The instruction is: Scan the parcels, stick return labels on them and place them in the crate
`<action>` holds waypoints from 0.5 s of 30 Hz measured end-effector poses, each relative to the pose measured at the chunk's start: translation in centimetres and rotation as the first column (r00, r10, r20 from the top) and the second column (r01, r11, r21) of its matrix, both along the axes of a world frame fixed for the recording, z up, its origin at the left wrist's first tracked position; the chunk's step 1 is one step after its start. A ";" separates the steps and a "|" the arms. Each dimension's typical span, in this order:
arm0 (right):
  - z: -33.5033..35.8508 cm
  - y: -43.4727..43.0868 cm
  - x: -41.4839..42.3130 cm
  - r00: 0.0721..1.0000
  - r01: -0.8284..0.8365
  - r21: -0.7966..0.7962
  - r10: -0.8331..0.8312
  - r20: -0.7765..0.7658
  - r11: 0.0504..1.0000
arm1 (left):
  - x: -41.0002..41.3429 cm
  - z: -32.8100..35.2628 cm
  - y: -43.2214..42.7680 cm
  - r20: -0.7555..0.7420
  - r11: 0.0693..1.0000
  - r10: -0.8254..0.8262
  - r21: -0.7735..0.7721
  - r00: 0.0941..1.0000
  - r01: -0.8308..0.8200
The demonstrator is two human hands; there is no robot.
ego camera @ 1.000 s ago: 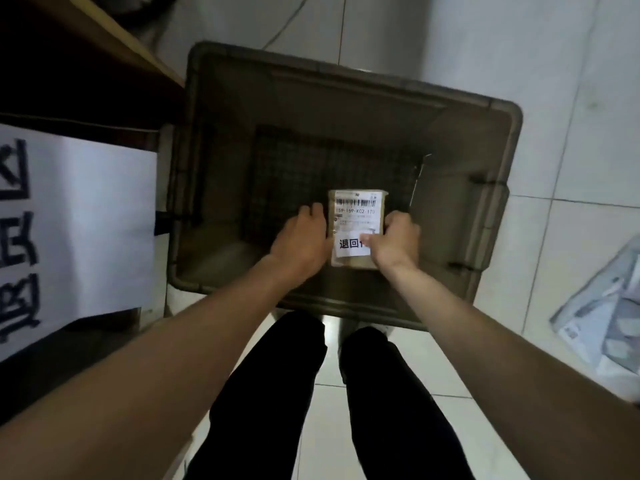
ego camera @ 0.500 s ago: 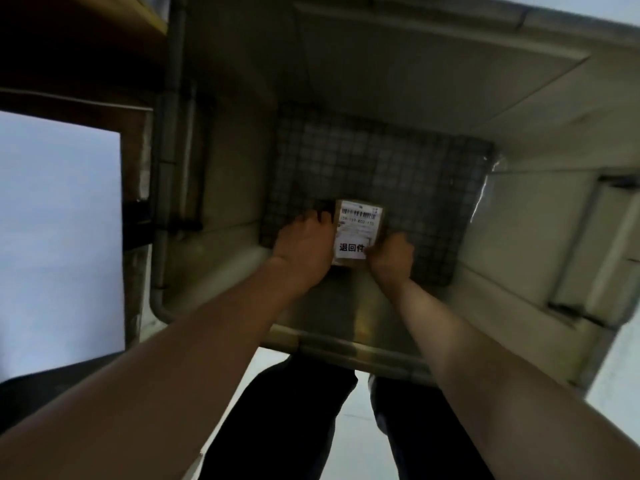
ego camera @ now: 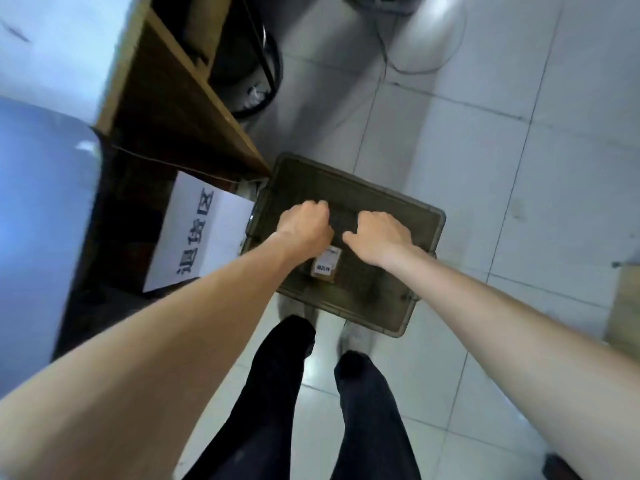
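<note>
Both arms are reaching mid-frame above the crate (ego camera: 346, 188), the left hand (ego camera: 304, 225) curling into an empty fist, the right hand (ego camera: 379, 235) hanging relaxed, empty. The parcel (ego camera: 325, 268) is lying on the crate's floor just below the left hand. The crate is sitting on pale floor tiles (ego camera: 485, 150) by a wooden shelf (ego camera: 166, 109) at upper left.

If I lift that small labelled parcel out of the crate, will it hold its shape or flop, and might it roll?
The parcel looks boxy with straight edges, so it is probably stiff rather than floppy. It is small beside the crate, so it is likely light. It lies flat on the crate bottom, so rolling or tipping seems unlikely.
</note>
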State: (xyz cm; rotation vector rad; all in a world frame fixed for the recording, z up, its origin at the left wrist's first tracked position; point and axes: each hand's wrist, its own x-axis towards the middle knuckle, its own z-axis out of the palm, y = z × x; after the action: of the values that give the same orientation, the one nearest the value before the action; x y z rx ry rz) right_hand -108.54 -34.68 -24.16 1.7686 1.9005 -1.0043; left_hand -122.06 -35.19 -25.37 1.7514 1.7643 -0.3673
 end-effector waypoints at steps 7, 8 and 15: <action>22.3 1.5 -6.0 0.965 -0.250 0.230 0.261 -0.021 0.941 | -5.2 22.3 -1.4 0.065 0.932 0.255 0.248 0.965 -0.263; 24.8 1.0 -7.5 0.950 -0.295 0.271 0.312 -0.021 0.916 | -6.4 25.0 -2.5 0.086 0.902 0.315 0.283 0.945 -0.327; 35.9 -8.1 -21.4 0.737 -0.565 0.436 0.666 -0.114 0.700 | -16.9 37.7 -17.0 0.177 0.552 0.717 0.446 0.674 -0.704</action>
State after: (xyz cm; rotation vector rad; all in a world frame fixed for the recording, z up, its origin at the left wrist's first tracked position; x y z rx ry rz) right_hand -129.92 -42.79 11.75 0.9925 2.7459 -0.6580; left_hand -138.93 -52.19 12.32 1.1145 2.5594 0.4557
